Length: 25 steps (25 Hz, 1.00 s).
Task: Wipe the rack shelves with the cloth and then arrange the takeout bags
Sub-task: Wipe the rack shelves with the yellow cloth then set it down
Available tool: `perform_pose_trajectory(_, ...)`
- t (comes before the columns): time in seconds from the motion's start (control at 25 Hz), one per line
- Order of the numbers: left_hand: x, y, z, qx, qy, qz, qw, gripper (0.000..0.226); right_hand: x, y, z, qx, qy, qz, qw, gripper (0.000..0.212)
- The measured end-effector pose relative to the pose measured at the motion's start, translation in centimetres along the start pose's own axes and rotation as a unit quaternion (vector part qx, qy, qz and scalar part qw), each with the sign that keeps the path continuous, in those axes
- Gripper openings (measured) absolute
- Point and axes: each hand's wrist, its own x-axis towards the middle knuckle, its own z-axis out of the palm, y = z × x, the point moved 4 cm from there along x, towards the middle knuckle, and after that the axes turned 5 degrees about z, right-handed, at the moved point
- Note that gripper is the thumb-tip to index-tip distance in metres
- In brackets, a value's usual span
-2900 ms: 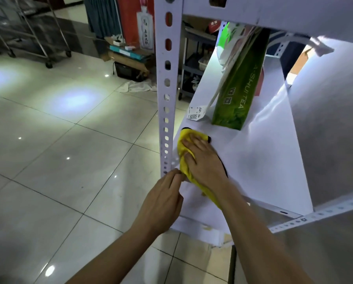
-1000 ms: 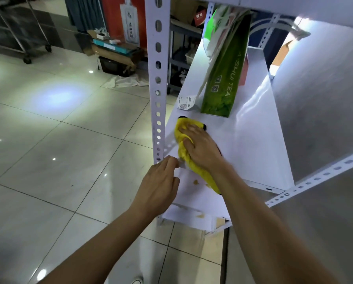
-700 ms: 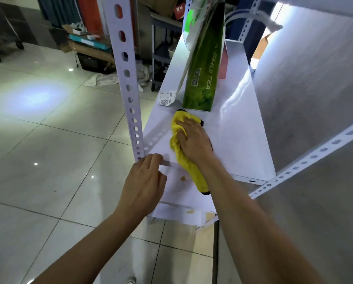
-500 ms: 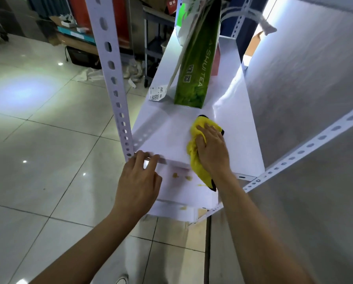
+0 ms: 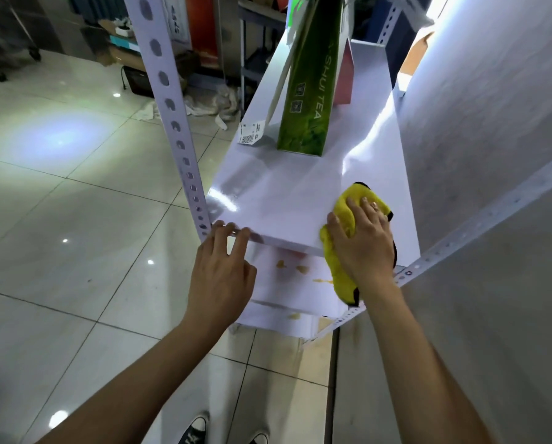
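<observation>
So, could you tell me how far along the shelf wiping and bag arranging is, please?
Wiping is in hand: the right hand presses the yellow cloth on the shelf at its near right corner, while the left hand rests on the front edge. Left: yellowish stains on the lower shelf, and arranging the green tea bag.

cloth (image 5: 348, 219) wiped rightward, toward back wall

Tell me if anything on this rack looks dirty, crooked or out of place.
Yellowish-brown stains spot the lower shelf, just below where the right hand presses the yellow cloth. On the upper shelf, the green tea bag leans instead of standing upright.
</observation>
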Motion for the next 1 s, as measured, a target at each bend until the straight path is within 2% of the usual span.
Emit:
perform_pose_trajectory(0.08,-0.2,0.4,0.3,0.0,-0.004,-0.012,1.0,0.052,2.0,-0.1,-0.5,0.018,-0.002,0.001,1.0,0.054)
perform_pose_trajectory(0.2,-0.6,0.3,0.6,-0.005,-0.003,-0.016,1.0,0.057,5.8,-0.3,-0.9,0.027,-0.029,0.004,0.999,0.05)
perform_pose_trajectory(0.28,-0.9,0.0,0.9,-0.008,0.002,-0.016,1.0,0.06,6.0,0.0,-0.6,0.034,-0.014,0.005,0.999,0.048)
perform_pose_trajectory(0.52,-2.1,0.3,1.3,-0.043,0.013,-0.009,0.999,0.075,-0.8,-0.1,-1.0,0.041,0.123,-0.008,0.992,0.037)
perform_pose_trajectory(0.68,-3.7,-0.5,2.8,-0.085,0.009,0.002,0.996,0.077,-4.1,0.0,-1.9,0.088,0.15,-0.021,0.984,0.029)
perform_pose_trajectory(1.0,-8.7,-2.5,10.9,-0.114,-0.08,0.043,0.989,0.073,-10.9,1.5,-0.2,0.115,0.271,-0.093,0.951,0.03)
